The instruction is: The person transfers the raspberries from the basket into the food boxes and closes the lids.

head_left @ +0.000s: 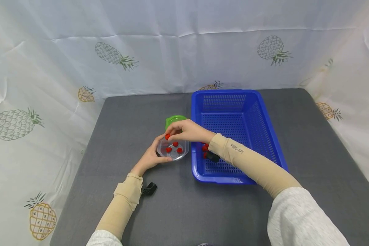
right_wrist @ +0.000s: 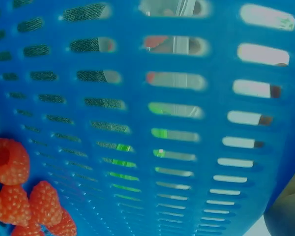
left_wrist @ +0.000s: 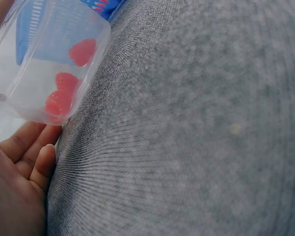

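My left hand (head_left: pixel 150 156) holds a clear plastic container (head_left: pixel 176 155) from its left side, fingers at the far side and thumb at the near side. Several red raspberries (left_wrist: pixel 83 51) lie on the container's bottom. Over its far left rim, my right hand (head_left: pixel 187 131) pinches one raspberry (head_left: pixel 167 137) between thumb and fingers. More raspberries (right_wrist: pixel 10 161) sit in the left part of a blue plastic basket (head_left: pixel 224 179), partly hidden under the right wrist. In the right wrist view the basket's slotted wall hides most of the hand.
A bright green lid (head_left: pixel 174 119) lies just behind the container, partly covered by the right hand. The basket stands close to the container's right, with the right forearm across it. A pineapple-print white curtain (head_left: pixel 178 61) hangs behind the grey table (head_left: pixel 117 143).
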Available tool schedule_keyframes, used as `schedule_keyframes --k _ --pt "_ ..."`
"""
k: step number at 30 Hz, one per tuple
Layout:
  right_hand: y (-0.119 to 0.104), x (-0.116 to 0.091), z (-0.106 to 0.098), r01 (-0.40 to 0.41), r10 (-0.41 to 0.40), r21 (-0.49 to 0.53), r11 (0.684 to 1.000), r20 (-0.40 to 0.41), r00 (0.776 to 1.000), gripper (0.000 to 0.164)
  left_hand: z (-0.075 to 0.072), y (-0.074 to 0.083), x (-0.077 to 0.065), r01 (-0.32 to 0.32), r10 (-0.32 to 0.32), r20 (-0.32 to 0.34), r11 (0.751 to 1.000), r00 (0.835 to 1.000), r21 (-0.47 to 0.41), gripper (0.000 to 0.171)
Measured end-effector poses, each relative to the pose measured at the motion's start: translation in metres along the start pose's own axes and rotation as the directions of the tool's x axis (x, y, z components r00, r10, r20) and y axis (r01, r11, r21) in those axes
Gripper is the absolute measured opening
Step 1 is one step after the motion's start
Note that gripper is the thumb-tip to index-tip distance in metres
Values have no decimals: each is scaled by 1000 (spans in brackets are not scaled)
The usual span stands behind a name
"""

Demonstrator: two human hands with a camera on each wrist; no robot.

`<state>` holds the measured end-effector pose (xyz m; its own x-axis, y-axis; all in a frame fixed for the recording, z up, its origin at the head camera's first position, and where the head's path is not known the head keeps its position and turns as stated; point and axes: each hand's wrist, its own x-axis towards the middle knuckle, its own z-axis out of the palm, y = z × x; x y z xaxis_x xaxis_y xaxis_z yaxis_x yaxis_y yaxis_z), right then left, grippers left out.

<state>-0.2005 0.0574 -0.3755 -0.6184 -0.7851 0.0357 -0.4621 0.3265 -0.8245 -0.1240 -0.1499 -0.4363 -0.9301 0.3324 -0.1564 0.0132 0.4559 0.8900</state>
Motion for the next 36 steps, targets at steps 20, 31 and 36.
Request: schedule_keyframes --k 20,31,36 --pt "-5 13 8 -37 99 -415 909 128 987 21 -1 -2 1 -24 24 5 1000 1000 -13 92" --pt "-3 12 10 -44 115 -492 869 115 987 14 0 -2 2 -10 10 4 1000 1000 -14 91" --pt "-1 12 12 -34 108 -526 850 112 988 17 1 0 2 -1 1 0 1000 1000 -13 92"
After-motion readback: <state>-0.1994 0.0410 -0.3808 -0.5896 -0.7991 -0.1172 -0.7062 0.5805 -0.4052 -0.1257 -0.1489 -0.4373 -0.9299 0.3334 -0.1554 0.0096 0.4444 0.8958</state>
